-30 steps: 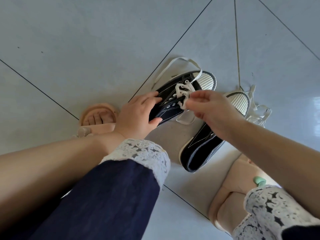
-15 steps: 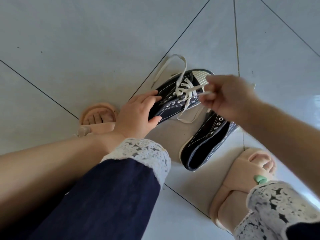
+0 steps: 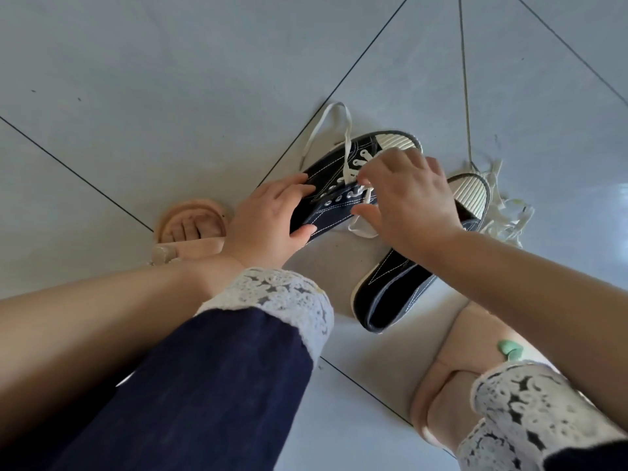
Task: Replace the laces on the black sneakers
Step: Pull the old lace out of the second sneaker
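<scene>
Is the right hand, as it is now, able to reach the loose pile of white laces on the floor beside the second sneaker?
Probably yes. The right hand is over the held sneaker, and the lace pile lies open on the floor just beyond the second sneaker; nothing covers it.

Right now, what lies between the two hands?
Head view: the laced sneaker, eyelets and white lace showing, lies between the left hand and right hand.

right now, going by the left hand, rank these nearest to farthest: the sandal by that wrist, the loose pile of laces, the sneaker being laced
1. Sneaker being laced: held in the left hand.
2. Sandal: just left of that wrist.
3. Pile of laces: far right, past the other sneaker.
</scene>
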Demonstrator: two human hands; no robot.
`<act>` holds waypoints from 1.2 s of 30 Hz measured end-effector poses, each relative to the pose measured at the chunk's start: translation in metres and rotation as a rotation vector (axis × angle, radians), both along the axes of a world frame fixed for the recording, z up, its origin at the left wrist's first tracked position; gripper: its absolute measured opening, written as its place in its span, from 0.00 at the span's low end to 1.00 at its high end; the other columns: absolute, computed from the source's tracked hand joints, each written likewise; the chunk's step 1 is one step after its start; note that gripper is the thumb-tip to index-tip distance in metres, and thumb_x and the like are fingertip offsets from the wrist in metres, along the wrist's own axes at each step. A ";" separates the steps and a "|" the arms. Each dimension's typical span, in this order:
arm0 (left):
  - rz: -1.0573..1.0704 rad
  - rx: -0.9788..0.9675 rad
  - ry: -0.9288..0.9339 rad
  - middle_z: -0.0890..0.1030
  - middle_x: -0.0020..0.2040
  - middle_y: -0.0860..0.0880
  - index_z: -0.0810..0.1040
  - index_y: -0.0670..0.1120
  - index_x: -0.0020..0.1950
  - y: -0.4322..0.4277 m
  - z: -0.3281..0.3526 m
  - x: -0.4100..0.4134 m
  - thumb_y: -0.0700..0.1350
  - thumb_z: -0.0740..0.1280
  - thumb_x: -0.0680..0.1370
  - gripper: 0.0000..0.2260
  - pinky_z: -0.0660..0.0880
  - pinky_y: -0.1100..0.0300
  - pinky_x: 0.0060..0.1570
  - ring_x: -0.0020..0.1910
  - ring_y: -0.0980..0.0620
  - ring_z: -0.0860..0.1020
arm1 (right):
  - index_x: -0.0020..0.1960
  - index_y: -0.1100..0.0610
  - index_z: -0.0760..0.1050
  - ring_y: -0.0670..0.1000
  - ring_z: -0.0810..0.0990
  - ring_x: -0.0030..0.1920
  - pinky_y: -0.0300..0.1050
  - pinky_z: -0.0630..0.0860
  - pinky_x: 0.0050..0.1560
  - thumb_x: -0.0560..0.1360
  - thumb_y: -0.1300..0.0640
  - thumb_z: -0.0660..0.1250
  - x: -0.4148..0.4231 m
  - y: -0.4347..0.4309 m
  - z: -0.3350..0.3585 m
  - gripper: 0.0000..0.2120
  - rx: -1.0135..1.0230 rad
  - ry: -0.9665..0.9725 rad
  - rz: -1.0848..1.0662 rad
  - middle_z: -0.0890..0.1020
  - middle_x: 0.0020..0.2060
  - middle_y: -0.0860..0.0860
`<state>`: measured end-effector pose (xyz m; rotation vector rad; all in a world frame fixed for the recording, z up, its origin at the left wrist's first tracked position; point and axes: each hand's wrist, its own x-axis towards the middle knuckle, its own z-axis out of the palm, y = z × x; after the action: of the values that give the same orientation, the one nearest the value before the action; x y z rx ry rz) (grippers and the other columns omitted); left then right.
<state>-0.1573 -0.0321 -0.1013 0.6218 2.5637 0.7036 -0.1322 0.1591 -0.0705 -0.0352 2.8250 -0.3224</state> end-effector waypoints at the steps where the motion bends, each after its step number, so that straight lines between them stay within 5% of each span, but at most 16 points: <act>1: -0.003 0.001 0.005 0.75 0.64 0.45 0.76 0.40 0.60 0.000 0.000 0.000 0.41 0.73 0.68 0.21 0.68 0.52 0.59 0.59 0.43 0.74 | 0.56 0.54 0.75 0.55 0.68 0.60 0.47 0.58 0.62 0.74 0.49 0.66 -0.004 0.000 -0.002 0.14 0.054 0.009 0.049 0.75 0.54 0.52; 4: -0.004 -0.004 0.007 0.75 0.64 0.46 0.76 0.40 0.60 0.000 0.000 0.001 0.42 0.73 0.68 0.21 0.68 0.52 0.59 0.59 0.43 0.74 | 0.46 0.55 0.80 0.54 0.73 0.51 0.47 0.63 0.54 0.74 0.51 0.66 -0.017 0.008 0.005 0.08 -0.051 0.090 0.048 0.80 0.44 0.50; 7: 0.011 -0.010 0.018 0.75 0.64 0.46 0.75 0.40 0.60 -0.001 0.000 0.001 0.42 0.73 0.68 0.22 0.69 0.52 0.58 0.59 0.42 0.74 | 0.37 0.49 0.78 0.43 0.75 0.35 0.40 0.71 0.39 0.68 0.54 0.71 -0.039 0.040 0.025 0.03 -0.455 0.214 -0.455 0.79 0.34 0.45; 10: 0.034 -0.013 0.025 0.75 0.64 0.45 0.75 0.40 0.60 0.000 -0.001 0.001 0.43 0.73 0.68 0.22 0.69 0.52 0.58 0.59 0.42 0.74 | 0.33 0.47 0.73 0.40 0.74 0.32 0.40 0.72 0.39 0.64 0.54 0.71 -0.054 0.074 0.037 0.06 -0.614 0.352 -0.818 0.76 0.30 0.41; 12: 0.035 -0.016 0.018 0.74 0.64 0.46 0.75 0.40 0.61 0.000 -0.001 0.001 0.43 0.73 0.68 0.22 0.70 0.51 0.57 0.59 0.42 0.74 | 0.35 0.48 0.72 0.44 0.73 0.35 0.43 0.71 0.42 0.68 0.55 0.70 -0.048 0.072 0.028 0.07 -0.546 0.210 -0.729 0.75 0.31 0.43; 16: 0.025 -0.023 0.016 0.74 0.64 0.46 0.75 0.40 0.61 0.000 -0.001 0.000 0.43 0.73 0.68 0.22 0.70 0.51 0.57 0.59 0.43 0.74 | 0.45 0.50 0.74 0.39 0.74 0.39 0.24 0.67 0.41 0.73 0.53 0.68 -0.014 0.032 0.007 0.04 -0.356 -0.106 -0.299 0.78 0.40 0.43; 21: 0.019 -0.036 0.008 0.74 0.65 0.46 0.74 0.41 0.61 0.000 -0.001 0.000 0.44 0.72 0.69 0.22 0.68 0.52 0.59 0.59 0.43 0.73 | 0.50 0.54 0.76 0.49 0.74 0.48 0.48 0.72 0.53 0.70 0.48 0.70 -0.006 0.000 -0.001 0.12 -0.305 -0.064 -0.190 0.77 0.41 0.45; 27: 0.020 -0.043 0.003 0.73 0.65 0.47 0.74 0.41 0.62 0.000 0.000 0.000 0.44 0.73 0.69 0.23 0.67 0.54 0.60 0.60 0.44 0.73 | 0.45 0.55 0.78 0.50 0.79 0.42 0.47 0.76 0.44 0.73 0.51 0.68 -0.014 -0.012 -0.004 0.07 -0.369 -0.085 -0.414 0.81 0.40 0.50; 32: 0.018 -0.041 0.001 0.73 0.65 0.47 0.74 0.41 0.62 0.000 0.000 0.000 0.44 0.72 0.69 0.23 0.68 0.53 0.59 0.60 0.43 0.73 | 0.31 0.51 0.77 0.40 0.70 0.26 0.34 0.71 0.29 0.70 0.58 0.69 -0.022 0.003 0.009 0.10 -0.738 -0.130 -0.797 0.77 0.24 0.43; 36: 0.038 -0.035 0.008 0.73 0.65 0.47 0.74 0.41 0.62 0.000 0.000 0.001 0.44 0.72 0.69 0.22 0.67 0.55 0.59 0.60 0.44 0.73 | 0.36 0.54 0.76 0.44 0.81 0.34 0.40 0.77 0.37 0.71 0.61 0.66 -0.050 0.051 0.031 0.06 -1.028 0.081 -1.147 0.82 0.29 0.46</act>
<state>-0.1565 -0.0321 -0.1015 0.5677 2.5953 0.6687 -0.1823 0.2100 -0.0394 1.3363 2.0775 -1.9189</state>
